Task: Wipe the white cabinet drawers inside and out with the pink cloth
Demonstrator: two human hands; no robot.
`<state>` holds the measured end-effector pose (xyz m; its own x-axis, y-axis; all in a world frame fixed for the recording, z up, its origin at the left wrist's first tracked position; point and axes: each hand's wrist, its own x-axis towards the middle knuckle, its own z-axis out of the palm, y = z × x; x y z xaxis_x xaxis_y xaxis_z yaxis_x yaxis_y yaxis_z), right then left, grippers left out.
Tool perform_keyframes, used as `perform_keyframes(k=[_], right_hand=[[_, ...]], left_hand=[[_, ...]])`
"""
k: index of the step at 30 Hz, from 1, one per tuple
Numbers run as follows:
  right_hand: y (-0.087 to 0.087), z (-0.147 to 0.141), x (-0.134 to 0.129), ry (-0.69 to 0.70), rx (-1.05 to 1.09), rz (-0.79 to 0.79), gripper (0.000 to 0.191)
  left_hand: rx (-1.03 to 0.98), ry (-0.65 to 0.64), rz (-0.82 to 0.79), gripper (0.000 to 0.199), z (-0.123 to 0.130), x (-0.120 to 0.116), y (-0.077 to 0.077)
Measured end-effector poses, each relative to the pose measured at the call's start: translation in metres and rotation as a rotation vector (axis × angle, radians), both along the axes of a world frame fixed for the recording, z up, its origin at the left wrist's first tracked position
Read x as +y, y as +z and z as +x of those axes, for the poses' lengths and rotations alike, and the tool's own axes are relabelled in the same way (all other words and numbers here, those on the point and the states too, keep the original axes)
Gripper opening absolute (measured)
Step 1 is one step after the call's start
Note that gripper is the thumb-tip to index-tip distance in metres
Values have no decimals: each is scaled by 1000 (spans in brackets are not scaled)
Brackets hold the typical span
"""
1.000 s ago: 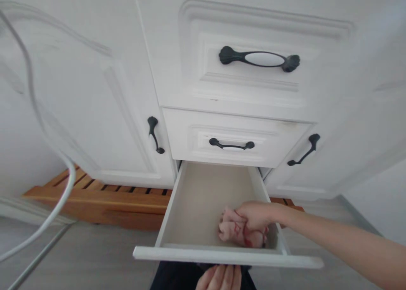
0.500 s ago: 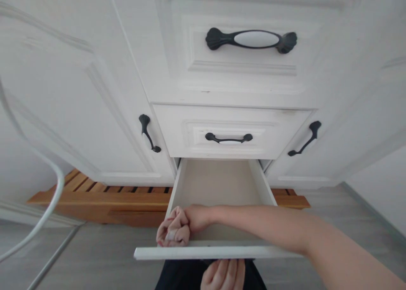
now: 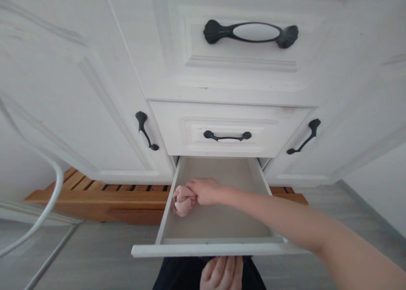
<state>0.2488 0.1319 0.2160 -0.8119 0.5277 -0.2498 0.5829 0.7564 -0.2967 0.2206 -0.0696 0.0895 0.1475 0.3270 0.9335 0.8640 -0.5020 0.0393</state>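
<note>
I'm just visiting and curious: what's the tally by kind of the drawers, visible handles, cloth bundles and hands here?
White rectangular drawers: 3 (one open, two shut)
Black bow-shaped handles with white inlays: 4
Crumpled pink cloth bundle: 1
Bare right hand and bare left hand: 2
Total: 10

Head view, forward and down, drawer near
</note>
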Motion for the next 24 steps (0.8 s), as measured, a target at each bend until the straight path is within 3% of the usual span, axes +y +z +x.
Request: perform_keyframes(k=[3, 6, 10, 12, 16, 19, 21, 24], right_hand=[[-16, -18, -9, 38, -5, 126, 28], [-24, -29, -26, 232, -44, 8, 32], [-14, -11, -34, 360, -177, -174, 31], [-8, 13, -31, 305, -244, -233, 26], [-4, 79, -33, 26, -383, -307, 18], [-5, 122, -42, -123, -465, -350, 29], [-7, 139, -48, -207, -473, -405, 36], [-9, 149, -50, -340, -412, -562, 29]], left_hand=[[23, 0, -16, 11, -2, -2, -6], [31, -9, -53, 13, -4, -4, -9], [46, -60, -43, 18, -8, -4, -2], [74, -77, -64, 21, -10, -4, 4], [90, -105, -106, 29, -11, -5, 13], [66, -104, -109, 29, -11, -5, 10], [64, -109, -103, 29, -11, -6, 7], [81, -119, -103, 30, -12, -6, 6]])
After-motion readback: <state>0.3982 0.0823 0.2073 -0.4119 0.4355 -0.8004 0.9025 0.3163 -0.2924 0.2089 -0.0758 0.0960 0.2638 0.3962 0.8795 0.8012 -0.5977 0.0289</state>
